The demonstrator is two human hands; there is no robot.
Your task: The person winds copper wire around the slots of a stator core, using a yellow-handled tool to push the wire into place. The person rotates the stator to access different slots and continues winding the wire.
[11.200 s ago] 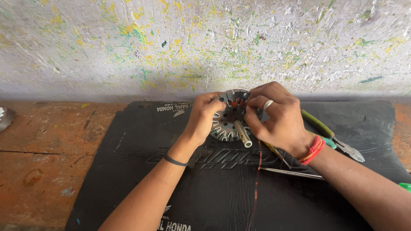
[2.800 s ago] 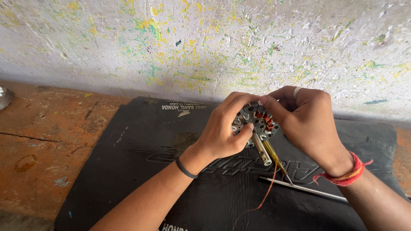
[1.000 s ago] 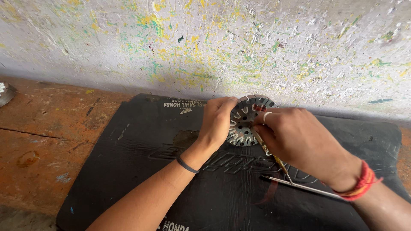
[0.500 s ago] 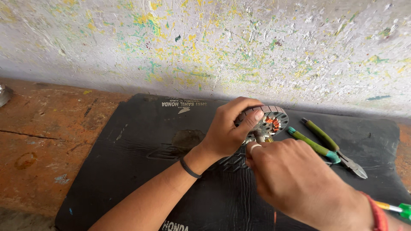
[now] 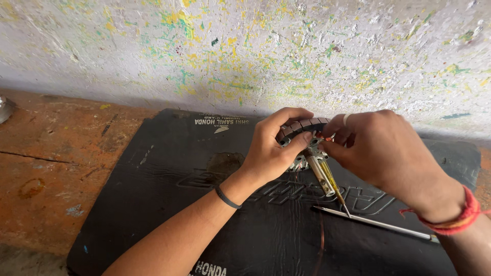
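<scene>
Right of centre in the frame, both hands meet over a round metal stator [image 5: 307,138], a ring of stacked steel laminations with dark, ribbed outer teeth and shiny silver poles pointing outward. Reddish copper winding shows at its upper right edge, just under the fingertips. A short metal shaft [image 5: 322,176] with a yellowish stripe juts down and to the right from its middle.

The left hand [image 5: 273,148] is curled around the left side of the stator, fingers closed over its top rim and thumb pressed on the face, so it is clamped on the part. A thin dark band circles that wrist. The right hand [image 5: 383,148] comes in from the right edge of the frame, fingers pinched together at the copper winding on the upper right rim; whether it grips a strand of wire or only presses on it cannot be told. A ring sits on one finger and a red thread bracelet on the wrist.

Below the hands lies a black rubber mat [image 5: 169,204], matte, with raised moulded lettering and a worn patch. A slim steel rod [image 5: 373,223] rests on it at lower right, and a thin copper wire [image 5: 321,240] trails downward. The mat covers a rough, rust-orange bench [image 5: 51,153]. Across the top runs a coarse plaster wall [image 5: 204,46] flecked with yellow and green paint.
</scene>
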